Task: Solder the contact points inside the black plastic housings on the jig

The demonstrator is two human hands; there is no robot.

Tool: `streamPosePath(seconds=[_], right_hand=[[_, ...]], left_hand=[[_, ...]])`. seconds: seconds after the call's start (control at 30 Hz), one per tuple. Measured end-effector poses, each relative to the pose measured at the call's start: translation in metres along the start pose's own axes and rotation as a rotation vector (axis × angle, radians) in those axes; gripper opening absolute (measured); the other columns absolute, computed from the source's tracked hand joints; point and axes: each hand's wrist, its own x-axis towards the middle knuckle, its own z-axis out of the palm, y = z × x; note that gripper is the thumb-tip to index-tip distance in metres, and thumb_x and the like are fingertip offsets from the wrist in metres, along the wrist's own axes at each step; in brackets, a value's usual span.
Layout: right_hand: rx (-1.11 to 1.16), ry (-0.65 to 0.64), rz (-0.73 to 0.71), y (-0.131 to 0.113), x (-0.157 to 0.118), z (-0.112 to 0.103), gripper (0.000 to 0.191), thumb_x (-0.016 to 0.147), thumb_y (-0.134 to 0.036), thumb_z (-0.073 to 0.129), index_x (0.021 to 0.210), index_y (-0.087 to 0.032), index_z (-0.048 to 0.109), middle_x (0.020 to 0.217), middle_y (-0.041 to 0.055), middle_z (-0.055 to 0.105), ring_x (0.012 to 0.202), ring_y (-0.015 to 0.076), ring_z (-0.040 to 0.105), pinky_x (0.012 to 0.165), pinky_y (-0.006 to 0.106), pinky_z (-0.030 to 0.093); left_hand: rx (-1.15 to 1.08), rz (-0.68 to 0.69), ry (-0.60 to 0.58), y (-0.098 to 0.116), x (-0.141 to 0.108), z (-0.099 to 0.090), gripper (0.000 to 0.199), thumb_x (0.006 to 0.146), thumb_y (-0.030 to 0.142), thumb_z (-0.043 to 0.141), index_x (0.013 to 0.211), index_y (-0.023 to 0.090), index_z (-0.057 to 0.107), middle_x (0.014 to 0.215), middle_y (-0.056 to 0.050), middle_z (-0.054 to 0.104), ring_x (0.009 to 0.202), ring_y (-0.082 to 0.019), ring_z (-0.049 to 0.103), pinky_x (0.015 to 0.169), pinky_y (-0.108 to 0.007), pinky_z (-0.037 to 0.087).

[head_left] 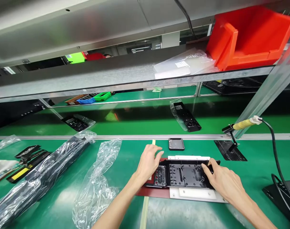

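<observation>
A long black plastic housing (186, 175) with ribs and screw bosses lies in a fixture with white blocks (192, 193) and a reddish-brown base plate (154, 192). At its left end is my left hand (149, 161), thumb and forefinger apart; its other fingers are partly hidden. My right hand (222, 178) grips the right end of the housing, thumb on the inner side and fingers over the edge. Just behind the fixture sits a small black square tray (176, 144) with tiny pieces in it.
Left of the fixture are a crumpled clear plastic bag (97, 184) and wrapped long black parts (44, 175). An electric screwdriver (242, 124) rests in a holder at right. Overhead, a metal shelf (99, 74) bears a red bin (252, 41). Another black housing (186, 116) lies beyond the rail.
</observation>
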Motion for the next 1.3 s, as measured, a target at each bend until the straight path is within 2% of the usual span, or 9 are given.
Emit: streamPosePath(seconds=[0.1,0.2,0.37,0.6,0.73,0.87,0.97,1.17,1.3], right_hand=[[0.068,0.043,-0.024,0.002,-0.006,-0.003,0.053,0.102,-0.065,0.028,0.115,-0.023,0.058,0.080,0.0085,0.076,0.073,0.0360,0.075,0.059,0.038,0.046],[0.156,0.175,-0.017,0.015,-0.013,-0.005,0.057,0.099,-0.071,0.030,0.115,-0.026,0.063,0.098,0.0082,0.076,0.069,0.0293,0.074,0.053,0.035,0.046],[0.364,0.294,-0.053,0.036,-0.021,-0.010,0.047,0.097,-0.069,0.044,0.104,-0.030,0.069,0.091,0.0020,0.073,0.060,0.0187,0.067,0.051,0.031,0.050],[0.576,0.402,-0.053,0.037,0.002,-0.032,0.035,0.097,-0.056,0.052,0.098,-0.027,0.072,0.096,0.0047,0.072,0.080,0.0218,0.070,0.068,0.035,0.053],[0.857,0.588,0.022,0.040,0.037,-0.041,0.038,0.092,-0.053,0.062,0.114,-0.023,0.070,0.106,0.0095,0.071,0.091,0.0239,0.069,0.071,0.035,0.054],[0.929,0.825,0.160,0.044,0.072,-0.045,0.054,0.094,-0.049,0.059,0.138,-0.019,0.050,0.132,0.0160,0.062,0.099,0.0240,0.066,0.078,0.040,0.055],[0.958,0.955,0.213,0.047,0.091,-0.046,0.050,0.091,-0.044,0.061,0.133,-0.019,0.047,0.137,0.0174,0.055,0.095,0.0225,0.065,0.084,0.042,0.054],[0.941,1.115,0.309,0.055,0.114,-0.046,0.036,0.090,-0.039,0.059,0.118,-0.021,0.044,0.110,0.0112,0.058,0.083,0.0212,0.062,0.084,0.043,0.054],[0.866,1.180,0.306,0.059,0.123,-0.054,0.050,0.089,-0.038,0.065,0.131,-0.020,0.044,0.127,0.0155,0.054,0.094,0.0228,0.061,0.088,0.042,0.052]], left_hand=[[0.036,0.019,-0.152,-0.002,0.044,0.029,0.016,0.098,0.029,0.064,0.106,0.016,0.070,0.106,-0.005,0.072,0.106,-0.021,0.068,0.097,-0.043,0.056],[0.096,0.011,-0.263,-0.004,0.070,0.053,0.022,0.098,0.034,0.065,0.110,0.015,0.068,0.113,-0.007,0.070,0.104,-0.021,0.068,0.094,-0.044,0.057],[0.219,-0.050,-0.345,-0.004,0.085,0.079,0.031,0.098,0.038,0.064,0.122,0.017,0.065,0.123,-0.009,0.067,0.109,-0.023,0.067,0.094,-0.045,0.058],[0.333,-0.080,-0.389,0.001,0.094,0.093,0.035,0.098,0.038,0.065,0.125,0.017,0.063,0.128,-0.011,0.065,0.111,-0.024,0.066,0.095,-0.046,0.057],[0.366,-0.073,-0.398,0.005,0.095,0.093,0.035,0.097,0.039,0.065,0.123,0.015,0.064,0.126,-0.011,0.066,0.112,-0.024,0.066,0.096,-0.047,0.056],[0.349,-0.089,-0.388,0.009,0.094,0.087,0.033,0.098,0.039,0.065,0.121,0.016,0.065,0.124,-0.010,0.066,0.111,-0.024,0.066,0.096,-0.047,0.056],[0.301,-0.125,-0.364,0.011,0.094,0.075,0.029,0.098,0.040,0.064,0.115,0.016,0.067,0.119,-0.009,0.068,0.107,-0.022,0.067,0.095,-0.045,0.057],[0.063,-0.167,-0.355,0.031,0.075,0.037,0.019,0.097,0.032,0.064,0.090,0.016,0.069,0.086,-0.002,0.072,0.081,-0.016,0.068,0.082,-0.035,0.056],[-0.165,-0.116,-0.369,0.059,0.043,0.021,0.016,0.091,0.023,0.060,0.090,0.020,0.075,0.086,0.000,0.076,0.078,-0.015,0.068,0.076,-0.028,0.052]])
